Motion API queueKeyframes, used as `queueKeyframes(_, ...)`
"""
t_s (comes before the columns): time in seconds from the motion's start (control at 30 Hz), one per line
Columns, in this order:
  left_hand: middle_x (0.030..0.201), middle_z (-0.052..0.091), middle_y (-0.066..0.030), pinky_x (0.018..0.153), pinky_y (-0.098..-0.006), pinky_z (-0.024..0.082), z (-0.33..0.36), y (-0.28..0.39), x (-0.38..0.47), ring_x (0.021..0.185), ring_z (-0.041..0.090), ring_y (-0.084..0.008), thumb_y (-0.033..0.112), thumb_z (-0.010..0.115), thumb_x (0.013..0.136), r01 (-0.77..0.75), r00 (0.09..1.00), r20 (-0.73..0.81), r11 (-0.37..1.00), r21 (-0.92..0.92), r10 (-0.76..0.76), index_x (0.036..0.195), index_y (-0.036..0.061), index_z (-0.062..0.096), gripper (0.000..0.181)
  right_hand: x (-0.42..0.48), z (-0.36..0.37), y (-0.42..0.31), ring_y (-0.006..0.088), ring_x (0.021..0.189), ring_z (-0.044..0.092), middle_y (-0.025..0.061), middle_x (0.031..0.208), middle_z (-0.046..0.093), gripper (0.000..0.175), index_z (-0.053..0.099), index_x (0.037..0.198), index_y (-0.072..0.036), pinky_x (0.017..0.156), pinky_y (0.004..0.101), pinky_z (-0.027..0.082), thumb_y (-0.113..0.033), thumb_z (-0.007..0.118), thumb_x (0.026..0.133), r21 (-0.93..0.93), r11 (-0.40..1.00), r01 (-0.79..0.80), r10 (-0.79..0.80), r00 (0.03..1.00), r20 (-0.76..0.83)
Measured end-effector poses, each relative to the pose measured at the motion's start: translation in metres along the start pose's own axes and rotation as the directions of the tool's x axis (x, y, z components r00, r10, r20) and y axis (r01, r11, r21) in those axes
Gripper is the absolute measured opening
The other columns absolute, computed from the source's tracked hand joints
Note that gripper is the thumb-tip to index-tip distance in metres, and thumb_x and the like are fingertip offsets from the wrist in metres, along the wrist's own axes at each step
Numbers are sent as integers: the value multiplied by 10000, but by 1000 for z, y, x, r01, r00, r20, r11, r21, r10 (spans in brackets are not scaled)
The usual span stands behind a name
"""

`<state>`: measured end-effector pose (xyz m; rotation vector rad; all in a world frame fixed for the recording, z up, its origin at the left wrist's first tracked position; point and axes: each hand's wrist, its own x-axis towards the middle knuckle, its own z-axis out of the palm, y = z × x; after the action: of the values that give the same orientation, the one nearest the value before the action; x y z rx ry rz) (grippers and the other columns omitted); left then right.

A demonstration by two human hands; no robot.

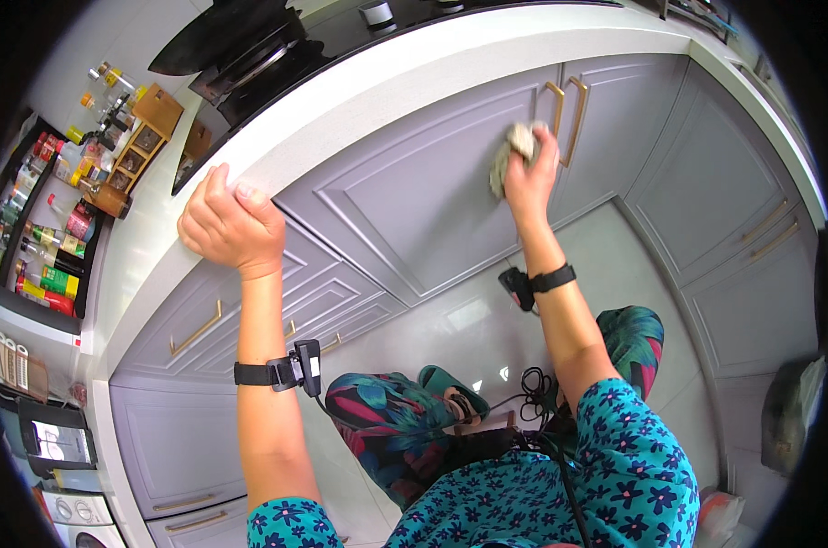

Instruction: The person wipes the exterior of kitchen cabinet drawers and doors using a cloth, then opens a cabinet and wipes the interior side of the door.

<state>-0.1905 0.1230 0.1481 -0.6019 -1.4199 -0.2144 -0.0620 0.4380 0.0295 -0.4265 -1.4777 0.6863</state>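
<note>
My right hand (532,179) grips a crumpled, greyish-beige cloth (501,168) against the grey panelled cabinet door (414,185), close to its brass-coloured bar handle (556,106). Part of the cloth is hidden behind my fingers. At the left, my left hand (232,222) rests on the front edge of the white countertop (359,113). Its fingers are curled in and nothing shows in them. A second brass-coloured handle (577,123) is on the neighbouring door, just right of the cloth.
Above the counter edge is a black hob (332,41) with a dark wok (215,34). Bottles fill a black rack (51,226) at left, beside a wooden spice box (137,147). Grey drawers (250,301) run below. Black cables (541,394) hang near my lap.
</note>
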Motion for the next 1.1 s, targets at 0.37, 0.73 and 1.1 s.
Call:
queueKeyframes(0.37, 1047, 609, -30, 871, -407, 391, 6, 9, 3, 945, 535, -267, 270, 445, 915, -7, 1000, 3, 1000, -15, 7, 1110, 139, 615, 289, -48, -7, 77, 438, 1196, 406, 223, 1272, 414, 645, 446, 1285, -56, 1031, 493, 367, 96, 617, 682, -220, 972, 77, -62, 995, 76)
queueKeyframes(0.73, 1038, 618, -32, 839, -401, 396, 4, 5, 1, 905, 536, -262, 242, 450, 906, 0, 1000, -7, 1000, -16, 0, 1106, 135, 620, 283, 83, -27, 11, 429, 1040, 497, 236, 1116, 512, 474, 508, 1188, -25, 906, 473, 437, 42, 622, 732, -353, 880, 318, -355, 934, -44)
queueKeyframes(1.1, 994, 617, -38, 815, -413, 405, 5, 6, 2, 888, 549, -273, 242, 453, 919, -18, 1000, -17, 1000, 7, 18, 1081, 133, 636, 267, -59, -33, 136, 455, 1045, 504, 243, 1146, 483, 336, 511, 1120, -6, 878, 488, 453, 19, 551, 788, -383, 922, -54, 127, 978, 166)
